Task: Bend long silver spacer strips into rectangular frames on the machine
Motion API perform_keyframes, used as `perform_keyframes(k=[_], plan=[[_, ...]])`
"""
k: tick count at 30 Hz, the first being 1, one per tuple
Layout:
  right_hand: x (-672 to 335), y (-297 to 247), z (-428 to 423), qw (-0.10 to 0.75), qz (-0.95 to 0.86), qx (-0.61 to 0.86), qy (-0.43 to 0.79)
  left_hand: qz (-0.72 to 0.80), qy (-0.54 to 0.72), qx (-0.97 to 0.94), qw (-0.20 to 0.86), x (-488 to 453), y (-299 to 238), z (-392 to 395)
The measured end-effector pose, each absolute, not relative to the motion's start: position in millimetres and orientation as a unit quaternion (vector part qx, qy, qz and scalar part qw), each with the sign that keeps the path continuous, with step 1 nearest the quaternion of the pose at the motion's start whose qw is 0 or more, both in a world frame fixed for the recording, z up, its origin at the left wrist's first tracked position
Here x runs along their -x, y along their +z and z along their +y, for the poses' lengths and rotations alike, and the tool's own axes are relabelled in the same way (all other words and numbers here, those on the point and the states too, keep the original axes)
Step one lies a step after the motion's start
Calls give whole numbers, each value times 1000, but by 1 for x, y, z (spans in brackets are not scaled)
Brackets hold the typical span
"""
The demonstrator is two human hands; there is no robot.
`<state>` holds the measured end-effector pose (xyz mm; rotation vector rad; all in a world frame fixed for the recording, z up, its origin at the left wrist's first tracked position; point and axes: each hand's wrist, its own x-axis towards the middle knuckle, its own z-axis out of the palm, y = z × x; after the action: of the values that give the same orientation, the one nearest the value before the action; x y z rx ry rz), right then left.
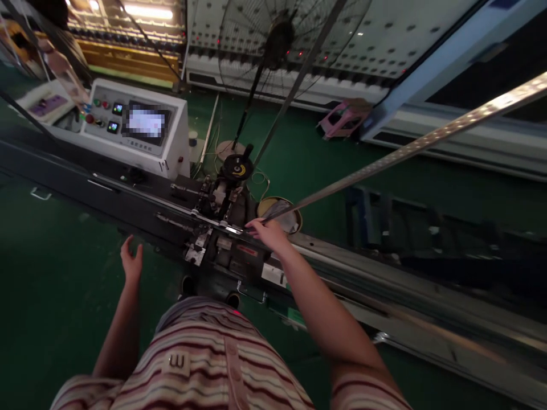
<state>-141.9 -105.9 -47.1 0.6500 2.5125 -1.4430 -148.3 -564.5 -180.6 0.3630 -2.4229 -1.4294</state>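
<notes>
My right hand (267, 232) is at the lower end of a long, thin metal strip (384, 156), its fingers closed around it beside the machine's feed. The strip slants up to the upper right and shows a row of bright dots. Just left of my fingers, a narrow shiny rail (233, 229) runs through the clamping unit (217, 199), which has a black handwheel (237, 167) on top. Away from the machine, my left hand (131, 259) hangs over the green floor with fingers apart, holding nothing.
A white control box (171, 128) with screen and buttons stands on the long dark bench (64, 165). Another person's arm (64, 71) reaches towards it. Behind are a standing fan (280, 42), a pink stool (345, 118) and a round bin (294, 219).
</notes>
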Motion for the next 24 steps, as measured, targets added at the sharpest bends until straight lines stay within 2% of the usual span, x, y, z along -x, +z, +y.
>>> perform_keyframes(k=[5, 11, 14, 18, 21, 24], plan=[[192, -57, -168, 87, 889, -152, -423, -870, -441, -136, 176, 140, -182, -616], [250, -61, -252, 66, 903, -109, -410, -862, -450, -99, 212, 172, -156, -637], [274, -63, -289, 62, 885, -117, -447, -826, -526, -91, 181, 206, -143, -621], [286, -51, -309, 53, 827, -146, -541, -662, -718, -195, 90, 255, -121, -588], [273, -26, -293, 50, 763, -156, -625, -599, -770, -217, 41, 279, -98, -560], [246, 1, -260, 51, 715, -155, -679, -564, -811, -153, 0, 282, -73, -522]])
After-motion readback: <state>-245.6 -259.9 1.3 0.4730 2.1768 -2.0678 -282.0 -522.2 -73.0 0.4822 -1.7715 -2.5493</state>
